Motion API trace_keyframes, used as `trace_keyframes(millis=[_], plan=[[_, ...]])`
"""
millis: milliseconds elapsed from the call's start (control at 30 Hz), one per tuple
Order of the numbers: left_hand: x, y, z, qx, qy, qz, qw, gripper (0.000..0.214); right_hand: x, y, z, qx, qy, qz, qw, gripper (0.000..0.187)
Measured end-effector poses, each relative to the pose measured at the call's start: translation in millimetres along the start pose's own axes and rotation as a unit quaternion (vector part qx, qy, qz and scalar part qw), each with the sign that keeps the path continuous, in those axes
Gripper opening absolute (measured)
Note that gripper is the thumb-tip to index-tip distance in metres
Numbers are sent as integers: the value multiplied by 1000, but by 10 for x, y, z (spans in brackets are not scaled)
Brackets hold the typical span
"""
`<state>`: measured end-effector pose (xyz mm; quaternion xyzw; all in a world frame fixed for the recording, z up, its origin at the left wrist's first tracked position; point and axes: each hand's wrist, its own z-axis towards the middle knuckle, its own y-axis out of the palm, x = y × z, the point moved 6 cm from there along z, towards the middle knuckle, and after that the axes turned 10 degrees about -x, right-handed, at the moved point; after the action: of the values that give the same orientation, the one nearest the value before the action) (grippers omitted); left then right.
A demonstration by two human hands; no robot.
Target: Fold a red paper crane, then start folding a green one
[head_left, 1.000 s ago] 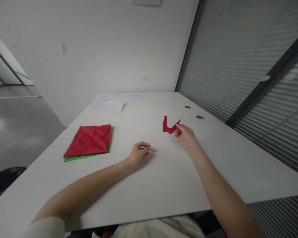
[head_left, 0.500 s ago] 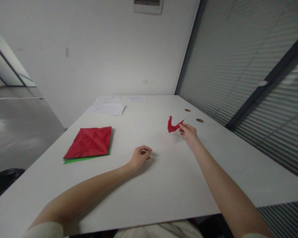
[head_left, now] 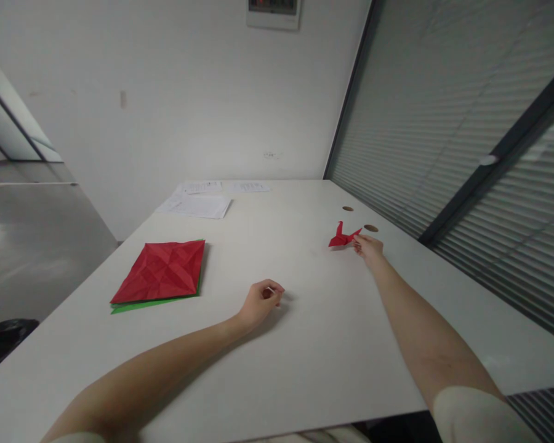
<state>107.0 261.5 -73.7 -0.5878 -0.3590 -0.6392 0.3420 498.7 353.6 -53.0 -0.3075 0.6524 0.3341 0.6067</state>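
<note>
A folded red paper crane (head_left: 341, 238) is at the right of the white table (head_left: 286, 357), low over or on its surface; I cannot tell whether it touches. My right hand (head_left: 368, 247) pinches the crane at one pointed end, its neck-like tip standing up on the far side. In the middle of the table rests my left hand (head_left: 262, 301), fingers curled and thumb meeting the fingertips, with nothing between them. Left of it lies a stack of creased paper, a red sheet (head_left: 164, 271) on top and a green sheet (head_left: 154, 304) showing beneath.
Printed papers (head_left: 196, 205) lie at the table's far left. Two round holes, the nearer hole (head_left: 370, 228) just beyond my right hand, are cut near the right edge. A window with blinds (head_left: 425, 135) runs along the right. A black bin (head_left: 7, 344) stands at lower left.
My right hand has carried the red paper crane to the right and lower toward the table. The crane's body now looks wider. My left hand stays in nearly the same place.
</note>
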Motion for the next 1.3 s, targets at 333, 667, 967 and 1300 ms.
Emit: trace_keyframes(millis=[333,667,967,1300], plan=[[4,15,34,-21,4,8,1000,21,-32,-63,100,19,6,3,1000,25],[131,21,72,-165,-68,61,982,26,-240,214,-363,19,-12,81,996,19],[948,-496,-247,-296,25,393,870,44,-367,1117,-1573,-395,-23,-103,913,31],[853,-2060,-758,-102,-76,649,750,81,10,1588,-1743,-498,-24,-189,846,29]])
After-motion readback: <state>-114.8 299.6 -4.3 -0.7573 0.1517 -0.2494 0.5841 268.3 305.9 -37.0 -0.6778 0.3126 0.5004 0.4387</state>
